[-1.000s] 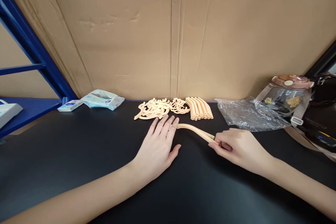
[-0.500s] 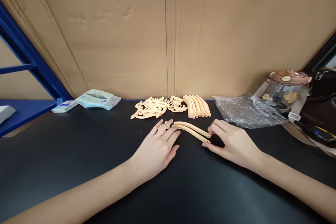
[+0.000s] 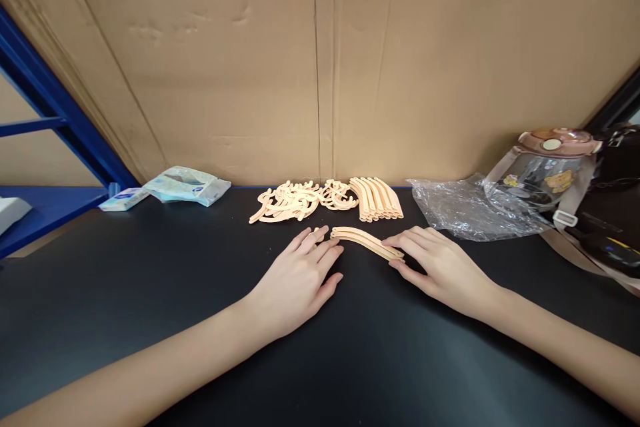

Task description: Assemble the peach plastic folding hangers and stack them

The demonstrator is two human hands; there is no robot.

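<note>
Two curved cream-coloured strips (image 3: 361,239) with small holes near their ends lie close together in front of me. My right hand (image 3: 443,268) grips their right end, the thumb on the near side and the fingers over the far side. Spread flat on the table, my left hand (image 3: 293,280) has its fingertips by the strips' left end. A small cream piece (image 3: 320,235) shows at those fingertips, mostly covered. Farther back lie a loose heap of curved cream pieces (image 3: 290,201), a smaller cluster (image 3: 337,195), and a neat stack of curved strips (image 3: 377,199).
On the black table (image 3: 320,360), a tissue pack (image 3: 187,187) and a smaller packet (image 3: 125,199) lie at back left. Crumpled clear plastic (image 3: 445,210), a strapped bottle (image 3: 550,170) and a dark bag (image 3: 615,193) occupy the right. Cardboard (image 3: 225,80) stands behind.
The two strips have come together, closing the gap between them. My right hand's fingers have stretched leftward over the strips. My left hand has barely moved.
</note>
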